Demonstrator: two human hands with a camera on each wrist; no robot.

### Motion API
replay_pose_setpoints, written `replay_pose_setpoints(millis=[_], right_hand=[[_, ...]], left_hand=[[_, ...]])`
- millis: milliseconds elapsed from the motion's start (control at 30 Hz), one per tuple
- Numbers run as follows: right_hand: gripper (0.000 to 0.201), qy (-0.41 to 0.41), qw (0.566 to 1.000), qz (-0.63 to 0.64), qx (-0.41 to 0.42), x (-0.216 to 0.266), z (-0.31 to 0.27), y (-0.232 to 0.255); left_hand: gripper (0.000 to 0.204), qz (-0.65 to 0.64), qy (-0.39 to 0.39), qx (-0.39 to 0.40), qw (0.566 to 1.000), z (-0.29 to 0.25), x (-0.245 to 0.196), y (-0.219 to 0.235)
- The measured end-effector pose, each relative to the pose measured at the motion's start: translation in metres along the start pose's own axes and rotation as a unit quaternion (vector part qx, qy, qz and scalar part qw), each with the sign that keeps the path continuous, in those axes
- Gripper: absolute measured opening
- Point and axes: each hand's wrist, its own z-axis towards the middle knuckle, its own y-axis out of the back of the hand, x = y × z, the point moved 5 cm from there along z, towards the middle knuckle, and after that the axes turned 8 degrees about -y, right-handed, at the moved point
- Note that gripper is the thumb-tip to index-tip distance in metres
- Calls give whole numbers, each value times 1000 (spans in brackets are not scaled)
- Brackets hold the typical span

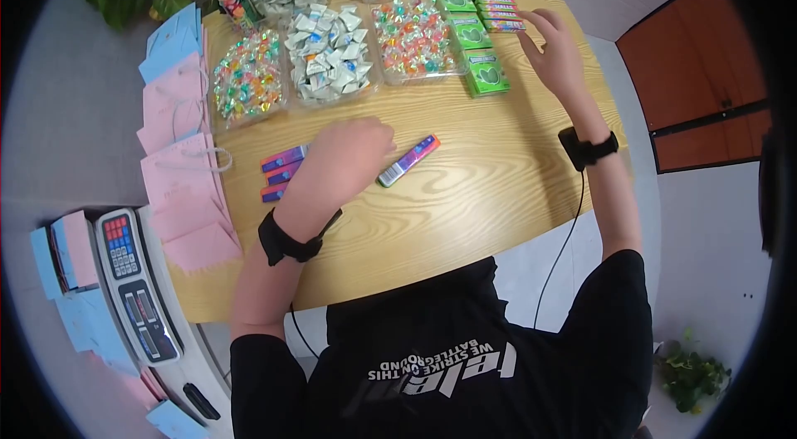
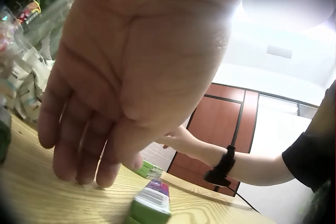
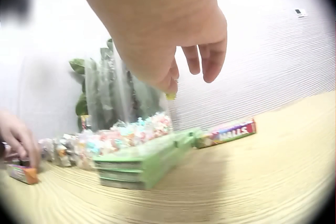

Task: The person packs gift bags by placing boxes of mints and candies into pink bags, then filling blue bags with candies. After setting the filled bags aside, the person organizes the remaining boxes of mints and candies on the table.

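My left hand (image 1: 349, 157) is over the table, fingers pointing down and fairly straight in the left wrist view, with nothing seen between them. Beside its fingertips lies a purple stick pack (image 1: 408, 161) with orange and green ends. Several similar purple packs (image 1: 282, 163) lie on the other side of that hand, partly covered by it. My right hand (image 1: 554, 53) hovers with loosely bent fingers at the end of a row of colourful HALLS stick packs (image 1: 496, 7). The right wrist view shows that hand (image 3: 178, 40) above the HALLS pack (image 3: 236, 132), apart from it.
Green boxes (image 1: 486, 72) stand in a column left of the HALLS packs. Clear tubs of wrapped candies (image 1: 415, 36) and white sachets (image 1: 328, 53) line the back. Pink paper bags (image 1: 178, 182) lie along the left edge, near a scale (image 1: 137, 281). A cable (image 1: 554, 260) hangs from the right wrist.
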Motion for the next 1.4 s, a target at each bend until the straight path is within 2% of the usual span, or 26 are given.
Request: replay_pose_setpoints(millis=[67, 100, 133, 200, 233, 300, 333, 367, 400, 433, 500, 600, 667, 833, 900, 967, 1000, 1067, 1100, 1133, 1167, 1200, 1233, 1267, 1300, 1400], right_hand=[[28, 26, 998, 30, 42, 33, -11, 18], [28, 51, 994, 59, 81, 49, -21, 21], [28, 49, 994, 60, 82, 61, -31, 23], [28, 79, 964, 71, 245, 89, -55, 12], [28, 76, 964, 72, 244, 101, -63, 12], [28, 117, 933, 91, 328, 126, -80, 3], [28, 115, 934, 91, 326, 130, -82, -3], [28, 154, 926, 121, 322, 137, -87, -9], [29, 192, 916, 151, 319, 142, -92, -14], [29, 192, 916, 151, 317, 144, -93, -18], [35, 197, 906, 75, 368, 145, -96, -30], [38, 189, 906, 72, 371, 143, -95, -33], [38, 176, 912, 57, 366, 139, -97, -38], [39, 153, 930, 73, 326, 145, -95, -28], [27, 163, 931, 78, 318, 145, -96, -31], [26, 169, 931, 75, 315, 142, -97, -31], [25, 176, 930, 70, 314, 140, -97, -29], [24, 171, 934, 67, 306, 131, -103, -19], [24, 169, 936, 67, 300, 125, -107, -12], [24, 166, 937, 64, 299, 117, -111, -4], [26, 131, 941, 64, 305, 104, -114, 5], [27, 97, 944, 66, 309, 89, -116, 12], [27, 95, 944, 67, 308, 74, -117, 18], [27, 45, 950, 38, 307, 52, -116, 22], [27, -6, 952, 9, 306, 29, -115, 26], [27, -58, 962, -69, 256, -38, -98, 32]], left_hand=[[24, -25, 9, -47, 999, 0, 0, 9], [24, -26, 10, -44, 999, -1, -1, 11], [26, -50, -1, -44, 998, -1, -3, 14], [29, -72, -15, -42, 996, -2, -8, 15], [31, -95, -20, -28, 995, -2, -11, 13], [34, -115, -27, -12, 993, 0, -16, 11], [31, -112, -22, 33, 993, 1, -18, 8], [29, -107, -16, 77, 991, 1, -19, 6], [29, -104, -17, 77, 991, 2, -18, 5], [27, -96, -5, 77, 992, 3, -15, 1], [26, -86, 7, 75, 993, 3, -10, -1], [26, -74, 31, 59, 995, -1, -1, 2], [29, -65, 5, -50, 997, -6, 3, 14], [33, -39, -11, -31, 999, -6, 7, 18], [35, -36, -19, -25, 999, -4, 6, 17], [39, -44, 12, 42, 998, 0, 5, 10], [39, -43, 8, 41, 998, -2, 5, 11], [42, -64, -10, -21, 998, -14, 7, 19], [42, -64, -15, -22, 998, -22, 11, 17], [43, -58, -22, -87, 994, -33, 18, 20], [44, -52, -27, -152, 987, -40, 21, 27], [44, -51, -30, -152, 987, -43, 23, 30], [45, -55, 7, -132, 990, -46, 25, 36], [46, -58, 45, -112, 991, -49, 26, 41], [46, -55, 43, -109, 992, -51, 23, 46], [48, -70, 78, -86, 991, -54, 18, 52]])
